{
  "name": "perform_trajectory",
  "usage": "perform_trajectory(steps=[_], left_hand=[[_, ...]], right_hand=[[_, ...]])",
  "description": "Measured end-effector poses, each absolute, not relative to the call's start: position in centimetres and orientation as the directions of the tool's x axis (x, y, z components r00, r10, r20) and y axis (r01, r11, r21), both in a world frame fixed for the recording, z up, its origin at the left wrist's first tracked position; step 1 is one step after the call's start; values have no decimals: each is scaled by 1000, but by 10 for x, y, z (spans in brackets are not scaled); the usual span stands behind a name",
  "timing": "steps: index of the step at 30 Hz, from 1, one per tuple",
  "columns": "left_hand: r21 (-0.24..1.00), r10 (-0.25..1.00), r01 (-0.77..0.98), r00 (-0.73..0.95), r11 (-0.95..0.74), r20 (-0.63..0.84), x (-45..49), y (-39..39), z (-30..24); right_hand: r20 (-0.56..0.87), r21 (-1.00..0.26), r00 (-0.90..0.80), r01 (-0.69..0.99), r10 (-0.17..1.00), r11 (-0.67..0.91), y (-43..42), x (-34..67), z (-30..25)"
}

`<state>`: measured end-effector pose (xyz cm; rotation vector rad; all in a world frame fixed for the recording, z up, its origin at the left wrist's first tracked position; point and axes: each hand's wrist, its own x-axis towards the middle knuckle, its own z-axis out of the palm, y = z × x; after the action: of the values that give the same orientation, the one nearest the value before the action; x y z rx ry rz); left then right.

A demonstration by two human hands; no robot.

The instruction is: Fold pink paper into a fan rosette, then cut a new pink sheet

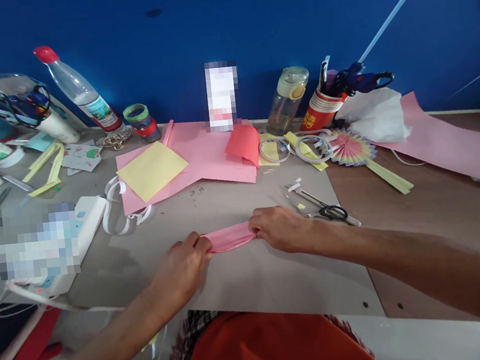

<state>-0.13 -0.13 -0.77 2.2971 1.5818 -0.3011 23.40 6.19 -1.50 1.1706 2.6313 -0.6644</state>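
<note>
A narrow folded strip of pink paper (231,237) stretches between my two hands over the grey tabletop. My left hand (190,259) pinches its left end, fingers closed. At the right end, my right hand (275,228) grips the paper between thumb and fingers. The strip's layers bow slightly apart along the lower edge. Just beyond my right hand lie scissors (334,213) with black handles and a slim cutter (310,200). Pink paper sheets (216,154) lie farther back, with a yellow paper piece (153,170) on top.
A paper fan (351,146), tape rolls (274,149) and a red cup (322,110) holding tools stand at the back right. A water bottle (289,99) and a red-capped bottle (88,98) line the blue wall. At left lies a white power strip (86,217) with cables.
</note>
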Motion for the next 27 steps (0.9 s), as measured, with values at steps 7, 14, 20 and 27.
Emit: perform_trajectory(steps=[7,14,20,27], left_hand=[[274,872,943,287,-186,-396,-6,2,-10],[348,855,927,291,-140,-429,-8,6,-8],[188,853,948,313,-256,-418,-6,5,-9],[-52,867,894,416,-445,-276,-7,-6,-17]], right_hand=[[-405,-435,-647,758,646,487,74,236,-14],[-532,-513,-584,799,614,315,88,235,-8],[-655,-404,-473,878,589,256,98,226,2],[-687,-252,-421,903,592,348,96,216,14]])
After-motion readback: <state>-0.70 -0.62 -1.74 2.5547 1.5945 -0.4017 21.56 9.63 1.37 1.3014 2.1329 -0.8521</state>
